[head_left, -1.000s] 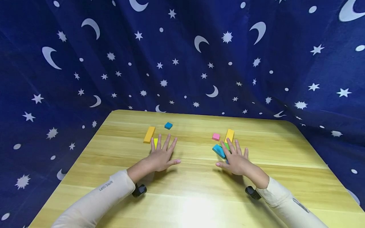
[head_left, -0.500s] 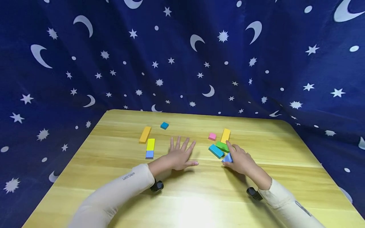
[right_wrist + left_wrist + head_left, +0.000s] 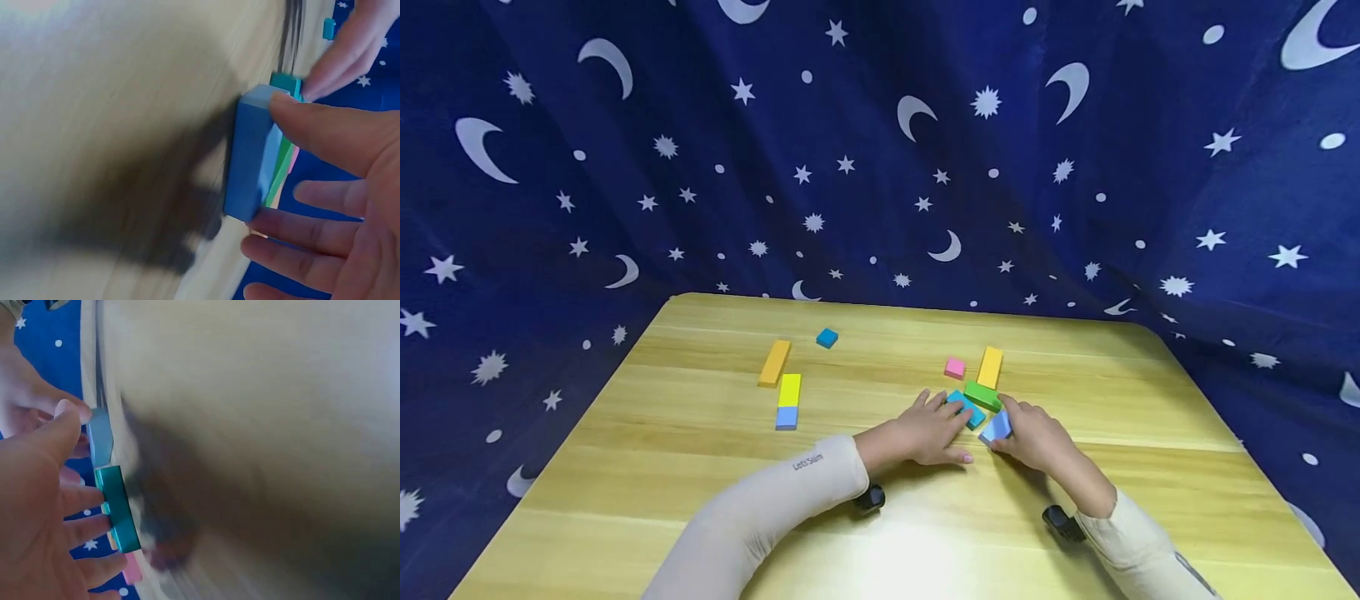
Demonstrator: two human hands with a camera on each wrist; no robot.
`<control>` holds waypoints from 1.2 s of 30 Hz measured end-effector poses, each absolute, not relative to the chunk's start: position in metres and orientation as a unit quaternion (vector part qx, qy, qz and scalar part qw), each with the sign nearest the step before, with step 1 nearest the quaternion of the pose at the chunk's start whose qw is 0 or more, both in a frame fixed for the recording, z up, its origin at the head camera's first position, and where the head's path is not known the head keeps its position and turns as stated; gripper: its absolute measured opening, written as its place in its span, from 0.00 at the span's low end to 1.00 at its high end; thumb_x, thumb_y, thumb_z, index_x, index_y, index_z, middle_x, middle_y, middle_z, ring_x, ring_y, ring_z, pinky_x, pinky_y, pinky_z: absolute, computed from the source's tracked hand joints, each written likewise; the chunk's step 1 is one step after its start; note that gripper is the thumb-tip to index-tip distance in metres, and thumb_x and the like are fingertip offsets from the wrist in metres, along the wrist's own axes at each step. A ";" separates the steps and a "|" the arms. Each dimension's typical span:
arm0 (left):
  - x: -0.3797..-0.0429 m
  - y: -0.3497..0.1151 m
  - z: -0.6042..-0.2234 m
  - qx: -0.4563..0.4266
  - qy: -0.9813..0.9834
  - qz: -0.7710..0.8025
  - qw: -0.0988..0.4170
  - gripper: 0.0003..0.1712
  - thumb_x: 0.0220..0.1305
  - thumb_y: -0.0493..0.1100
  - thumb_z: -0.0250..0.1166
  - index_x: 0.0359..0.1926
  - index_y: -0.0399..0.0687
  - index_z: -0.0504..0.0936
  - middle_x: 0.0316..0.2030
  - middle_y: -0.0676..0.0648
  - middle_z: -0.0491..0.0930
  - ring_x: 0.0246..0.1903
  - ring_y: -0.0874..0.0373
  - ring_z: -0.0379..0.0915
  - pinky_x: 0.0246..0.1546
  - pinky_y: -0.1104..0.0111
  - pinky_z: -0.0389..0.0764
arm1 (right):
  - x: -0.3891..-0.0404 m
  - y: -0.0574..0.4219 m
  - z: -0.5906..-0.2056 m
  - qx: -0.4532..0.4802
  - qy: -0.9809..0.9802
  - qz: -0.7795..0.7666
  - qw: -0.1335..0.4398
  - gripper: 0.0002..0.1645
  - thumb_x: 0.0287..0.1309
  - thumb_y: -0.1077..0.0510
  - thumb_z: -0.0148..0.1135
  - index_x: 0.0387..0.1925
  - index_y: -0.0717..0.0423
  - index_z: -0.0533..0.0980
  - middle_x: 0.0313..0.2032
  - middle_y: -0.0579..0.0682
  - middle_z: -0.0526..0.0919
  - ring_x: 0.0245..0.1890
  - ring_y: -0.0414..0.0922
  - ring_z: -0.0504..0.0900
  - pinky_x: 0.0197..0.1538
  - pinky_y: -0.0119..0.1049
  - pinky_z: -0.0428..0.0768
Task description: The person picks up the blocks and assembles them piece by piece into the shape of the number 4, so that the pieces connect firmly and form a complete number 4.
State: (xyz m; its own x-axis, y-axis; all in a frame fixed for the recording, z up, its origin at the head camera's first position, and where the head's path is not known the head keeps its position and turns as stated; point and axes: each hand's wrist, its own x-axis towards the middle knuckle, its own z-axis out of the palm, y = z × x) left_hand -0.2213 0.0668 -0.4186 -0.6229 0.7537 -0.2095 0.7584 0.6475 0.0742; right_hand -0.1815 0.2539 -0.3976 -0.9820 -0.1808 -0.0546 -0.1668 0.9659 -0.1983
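Observation:
In the head view my right hand (image 3: 1037,435) pinches a light blue block (image 3: 996,427) on the table. Its thumb is on one end and a finger on the other, as the right wrist view shows with the same block (image 3: 253,153). My left hand (image 3: 932,432) is beside it, fingers fairly straight and reaching over a teal-blue block (image 3: 967,412). From the left wrist, the fingertips meet the near side of that teal block (image 3: 119,509); firm contact is hard to tell. A green block (image 3: 982,396) lies just beyond both blocks.
Past the green block are an orange-yellow block (image 3: 990,367) and a small pink block (image 3: 955,367). Toward the left lie an orange block (image 3: 774,363), a yellow block (image 3: 790,389) touching a periwinkle block (image 3: 787,418), and a small blue block (image 3: 827,337). A star-patterned curtain (image 3: 850,225) backs the wooden table (image 3: 647,475).
My left hand has swept right, from over the yellow block to the teal one. The right hand, earlier spread above the blocks, has closed its thumb and finger on the light blue block.

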 end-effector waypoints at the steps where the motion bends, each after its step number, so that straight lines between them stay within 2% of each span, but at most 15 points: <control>1: -0.221 0.063 -0.420 0.421 0.901 -0.018 0.105 0.43 0.60 0.71 0.41 0.70 0.57 0.50 0.70 0.52 0.51 0.69 0.48 0.45 0.67 0.53 0.48 | -0.180 0.252 -0.398 -0.091 0.991 -0.094 0.040 0.44 0.43 0.52 0.71 0.58 0.68 0.63 0.43 0.67 0.77 0.37 0.56 0.78 0.32 0.48 0.77; 5: -0.216 0.042 -0.426 0.430 0.897 -0.015 0.099 0.40 0.61 0.69 0.44 0.69 0.57 0.53 0.70 0.53 0.50 0.68 0.47 0.49 0.66 0.54 0.54 | -0.176 0.244 -0.398 -0.108 0.988 -0.087 0.061 0.40 0.45 0.53 0.69 0.57 0.67 0.65 0.46 0.67 0.76 0.41 0.58 0.78 0.39 0.51 0.77; 8: -0.210 0.021 -0.431 0.441 0.891 0.000 0.103 0.40 0.62 0.67 0.44 0.70 0.56 0.52 0.70 0.52 0.48 0.68 0.45 0.49 0.65 0.53 0.55 | -0.174 0.237 -0.398 -0.118 0.987 -0.087 0.072 0.39 0.47 0.54 0.68 0.58 0.68 0.65 0.49 0.68 0.74 0.44 0.59 0.78 0.43 0.52 0.77; 18: -0.179 -0.041 -0.425 0.476 0.867 0.037 0.143 0.38 0.64 0.64 0.46 0.70 0.56 0.52 0.71 0.53 0.47 0.69 0.43 0.43 0.66 0.52 0.51 | -0.178 0.209 -0.397 -0.162 0.981 -0.086 0.064 0.36 0.45 0.54 0.69 0.55 0.67 0.68 0.47 0.65 0.76 0.42 0.56 0.79 0.41 0.49 0.78; 23: -0.167 -0.056 -0.413 0.489 0.858 0.038 0.154 0.33 0.64 0.62 0.48 0.67 0.57 0.59 0.69 0.55 0.52 0.68 0.42 0.45 0.66 0.51 0.52 | -0.182 0.198 -0.397 -0.181 0.978 -0.088 0.056 0.33 0.44 0.55 0.70 0.51 0.66 0.71 0.43 0.62 0.79 0.38 0.51 0.79 0.39 0.47 0.78; 29: -0.163 -0.057 -0.400 0.489 0.858 0.036 0.154 0.25 0.64 0.61 0.49 0.57 0.59 0.72 0.62 0.57 0.65 0.65 0.47 0.56 0.65 0.55 0.56 | -0.188 0.184 -0.398 -0.214 0.972 -0.094 0.037 0.28 0.43 0.54 0.71 0.45 0.65 0.75 0.38 0.56 0.80 0.31 0.43 0.76 0.34 0.40 0.76; 36: -0.152 -0.057 -0.403 0.514 0.852 -0.009 0.101 0.30 0.64 0.63 0.48 0.64 0.60 0.64 0.60 0.55 0.66 0.61 0.52 0.62 0.63 0.62 0.61 | -0.190 0.162 -0.401 -0.243 0.963 -0.106 0.041 0.27 0.41 0.53 0.72 0.43 0.65 0.78 0.41 0.55 0.79 0.35 0.45 0.78 0.37 0.39 0.78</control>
